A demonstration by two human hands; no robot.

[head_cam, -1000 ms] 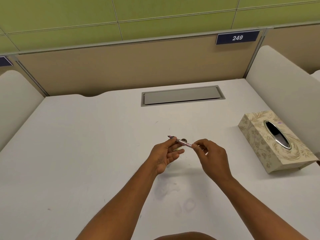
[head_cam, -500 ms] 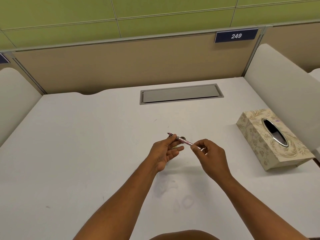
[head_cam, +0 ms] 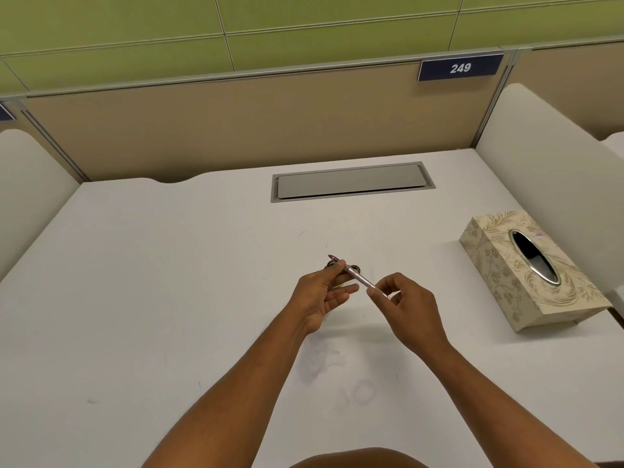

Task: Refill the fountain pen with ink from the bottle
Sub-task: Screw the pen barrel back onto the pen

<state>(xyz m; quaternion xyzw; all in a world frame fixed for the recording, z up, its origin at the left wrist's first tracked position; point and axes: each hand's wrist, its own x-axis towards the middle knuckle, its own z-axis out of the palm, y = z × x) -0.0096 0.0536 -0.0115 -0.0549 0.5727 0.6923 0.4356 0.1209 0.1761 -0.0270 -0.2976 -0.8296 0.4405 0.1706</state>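
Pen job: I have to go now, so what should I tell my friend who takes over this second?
Left hand: pinches the fountain pen near its nib end, other fingers loose.
Right hand: pinches the pen's back end.
The pen is held in the air above the white desk, nib pointing away. A small dark thing, maybe the ink bottle, sits mostly hidden behind the left hand. Tissue box stands to the right.
Done: pen picked up. Whether it has ink yet cannot be told.
Left: draw ink, close the pen.

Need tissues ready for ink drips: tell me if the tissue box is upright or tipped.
Upright: the tissue box rests flat on the desk, its oval slot facing up.
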